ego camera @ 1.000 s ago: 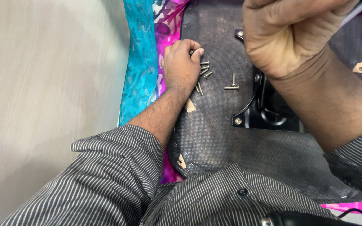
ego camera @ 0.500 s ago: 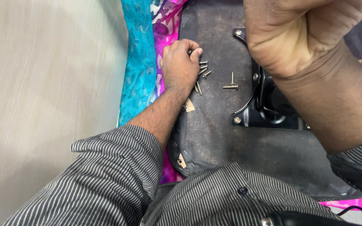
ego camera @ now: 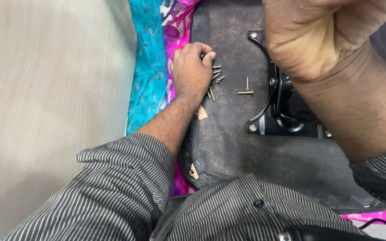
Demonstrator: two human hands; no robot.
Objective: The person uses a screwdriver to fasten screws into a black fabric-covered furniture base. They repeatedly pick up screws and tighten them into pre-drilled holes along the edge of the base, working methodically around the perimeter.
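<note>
My left hand [ego camera: 192, 71] rests knuckles-up on the dark fabric underside of a chair seat [ego camera: 228, 147], its fingers curled over a small pile of metal screws [ego camera: 216, 76]. Two more screws [ego camera: 245, 89] lie apart to the right. My right hand [ego camera: 318, 35] is raised close to the camera as a closed fist, above a black metal mounting plate [ego camera: 264, 120] fixed to the seat. What the fist holds is hidden.
A bright blue and pink patterned cloth [ego camera: 150, 67] lies under the seat. Pale flooring [ego camera: 45, 111] fills the left side. My striped shirt sleeves [ego camera: 121, 196] fill the bottom. A black cable [ego camera: 380, 223] shows at bottom right.
The view has shifted slightly, so the seat and both hands sit a little higher in frame. My left hand stays on the screws, and my right fist stays raised.
</note>
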